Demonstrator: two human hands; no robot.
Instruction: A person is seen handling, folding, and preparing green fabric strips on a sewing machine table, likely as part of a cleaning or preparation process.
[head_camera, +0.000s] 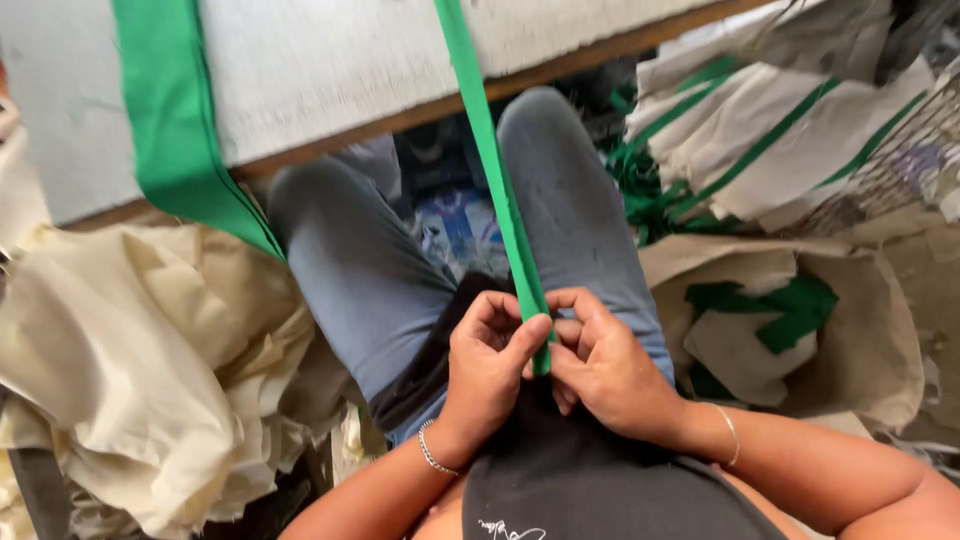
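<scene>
Firstly, at the far left a heap of cream cloth (150, 370) lies beside the person's leg, and above it a wide green band (175, 120) hangs down from the edge of the pale table (320, 60). Near the middle, a narrow green strip (495, 170) runs from the table edge down between the knees to the lap, stretched quite straight. The left hand (487, 365) is closed on the lower end of this strip, with the thumb pressed along it and the fingers curled in; a thin bracelet sits on the wrist. Just beside it, touching, the right hand (605, 365) pinches the same end from the other side, its fingers bent tightly. Further right, cream bags with green straps (760, 130) are piled up, and one open cream bag (800, 320) lies below them.
</scene>
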